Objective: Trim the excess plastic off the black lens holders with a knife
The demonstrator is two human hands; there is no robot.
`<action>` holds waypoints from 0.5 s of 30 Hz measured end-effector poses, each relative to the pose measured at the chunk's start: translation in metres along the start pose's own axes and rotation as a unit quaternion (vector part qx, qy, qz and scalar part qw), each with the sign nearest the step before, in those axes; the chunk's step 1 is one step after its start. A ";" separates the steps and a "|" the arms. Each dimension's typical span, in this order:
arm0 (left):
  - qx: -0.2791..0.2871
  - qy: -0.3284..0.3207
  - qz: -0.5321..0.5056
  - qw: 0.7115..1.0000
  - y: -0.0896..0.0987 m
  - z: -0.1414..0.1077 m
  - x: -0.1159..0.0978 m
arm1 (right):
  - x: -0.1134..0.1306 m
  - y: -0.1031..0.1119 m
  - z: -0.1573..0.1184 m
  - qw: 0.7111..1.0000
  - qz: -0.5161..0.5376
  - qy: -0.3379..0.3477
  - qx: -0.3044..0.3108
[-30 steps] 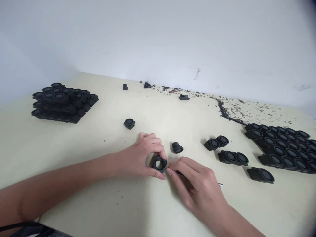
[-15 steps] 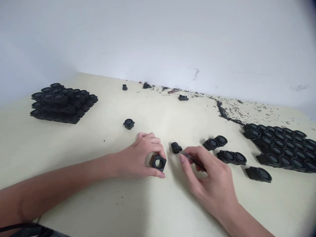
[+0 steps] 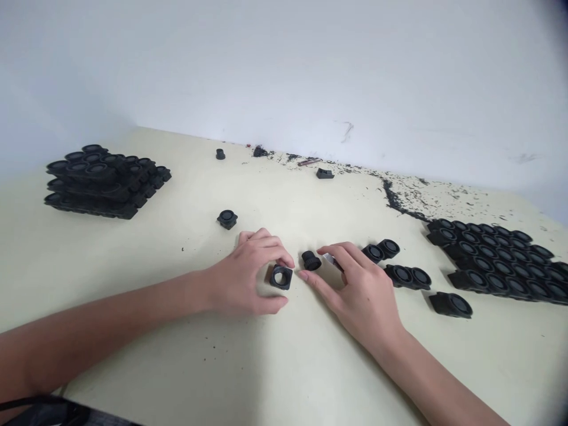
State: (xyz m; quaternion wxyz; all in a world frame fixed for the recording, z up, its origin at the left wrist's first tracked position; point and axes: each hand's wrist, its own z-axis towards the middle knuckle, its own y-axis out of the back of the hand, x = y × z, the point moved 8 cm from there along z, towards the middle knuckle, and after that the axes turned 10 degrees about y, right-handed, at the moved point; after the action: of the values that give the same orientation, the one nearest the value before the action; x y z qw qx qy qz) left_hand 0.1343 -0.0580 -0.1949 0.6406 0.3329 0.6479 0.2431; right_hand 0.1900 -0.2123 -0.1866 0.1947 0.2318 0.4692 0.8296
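Left hand (image 3: 243, 273) fingers clenched around a black square rubber housing (image 3: 281, 277), right in front of the person on the cream bench (image 3: 146, 337); right hand (image 3: 361, 290) fingers curled on a thin metal tool (image 3: 329, 258), mostly hidden; tilted black cylindrical part (image 3: 311, 260) between the hands, just beside the right fingers; rows of black housings (image 3: 488, 266) off right

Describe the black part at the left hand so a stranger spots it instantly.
On the cream table, between the two groups of black parts, find the left hand. Under its fingers sits a square black part whose pale centre sets it apart from its dark-centred neighbours.
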 end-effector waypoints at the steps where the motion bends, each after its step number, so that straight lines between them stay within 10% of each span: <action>1: -0.005 -0.005 0.005 1.000 0.000 -0.001 -0.001 | 0.000 0.000 0.000 1.000 0.005 -0.002 -0.002; 15: -0.116 -0.025 -0.029 0.992 0.014 -0.003 -0.002 | 0.007 0.014 0.001 0.995 0.076 0.036 -0.061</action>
State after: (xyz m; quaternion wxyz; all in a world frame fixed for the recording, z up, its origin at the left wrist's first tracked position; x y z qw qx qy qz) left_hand 0.1334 -0.0495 -0.1832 0.6976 0.2430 0.6086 0.2897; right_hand 0.1830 -0.2144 -0.1730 0.1277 0.2250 0.4051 0.8769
